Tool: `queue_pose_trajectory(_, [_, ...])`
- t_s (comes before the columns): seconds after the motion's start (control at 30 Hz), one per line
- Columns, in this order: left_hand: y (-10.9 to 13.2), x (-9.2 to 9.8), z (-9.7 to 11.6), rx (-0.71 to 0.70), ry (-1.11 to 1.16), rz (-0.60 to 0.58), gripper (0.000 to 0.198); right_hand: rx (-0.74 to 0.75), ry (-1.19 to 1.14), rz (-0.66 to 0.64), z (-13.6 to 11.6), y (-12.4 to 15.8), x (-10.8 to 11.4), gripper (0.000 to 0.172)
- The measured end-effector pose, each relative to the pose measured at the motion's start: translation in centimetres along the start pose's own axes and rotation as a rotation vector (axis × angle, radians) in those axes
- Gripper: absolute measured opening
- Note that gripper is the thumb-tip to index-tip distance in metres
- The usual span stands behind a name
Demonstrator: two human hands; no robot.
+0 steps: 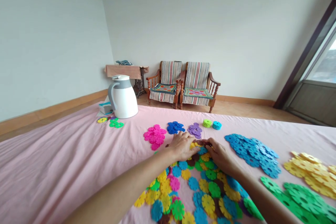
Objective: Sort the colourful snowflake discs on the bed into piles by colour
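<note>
My left hand (183,146) rests palm down at the far end of a mixed pile of plastic snowflake discs (208,203), its thumb and fingers apart over yellow discs (193,145). Close by on the right, my right hand (219,153) has its fingers curled in, with the fingertips on a brown snowflake disc (207,142). The mixed pile holds yellow, blue, green, brown and pink discs and spreads out between my forearms. Just beyond my hands lie sorted heaps of pink discs (154,135), dark blue discs (175,127) and purple discs (195,130).
A white jug (124,98) stands at the back left of the pink cloth (65,161). Light green (207,123) and turquoise (217,125) disc stacks sit at the back. Blue (252,152), yellow (312,171) and green (301,199) heaps lie to the right. Two armchairs (197,77) stand beyond.
</note>
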State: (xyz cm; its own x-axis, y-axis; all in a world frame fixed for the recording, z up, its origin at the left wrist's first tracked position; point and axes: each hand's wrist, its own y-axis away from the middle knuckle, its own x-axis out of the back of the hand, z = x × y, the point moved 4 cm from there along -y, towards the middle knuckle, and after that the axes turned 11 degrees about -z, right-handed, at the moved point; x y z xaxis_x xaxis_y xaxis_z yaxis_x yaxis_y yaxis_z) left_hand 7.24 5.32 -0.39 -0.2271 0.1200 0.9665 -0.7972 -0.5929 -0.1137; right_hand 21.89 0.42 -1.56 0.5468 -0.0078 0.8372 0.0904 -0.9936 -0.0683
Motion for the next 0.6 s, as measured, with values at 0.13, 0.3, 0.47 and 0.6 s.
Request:
queue_pose_trajectory(0.13, [1.5,0.1,0.7,-0.075,-0.034,-0.032,0.041,0.028,-0.035,-0.015,-0.3,1.0,-0.8,0.021])
queue_pose_trajectory(0.3, [3.9,0.5,0.8,-0.084,-0.019,-0.059,0.042,0.104,-0.113,-0.025,-1.9,2.3,-1.9,0.019])
queue_pose_trajectory(0.47, [6.1,1.6,1.0,-0.104,0.037,-0.083,0.036,0.169,-0.176,-0.095,-4.9,3.5,-2.6,0.017])
queue_pose_trajectory(0.6, [7.2,2.7,1.2,-0.125,0.097,-0.126,0.03,0.209,-0.278,-0.131,-5.9,3.8,-2.1,0.019])
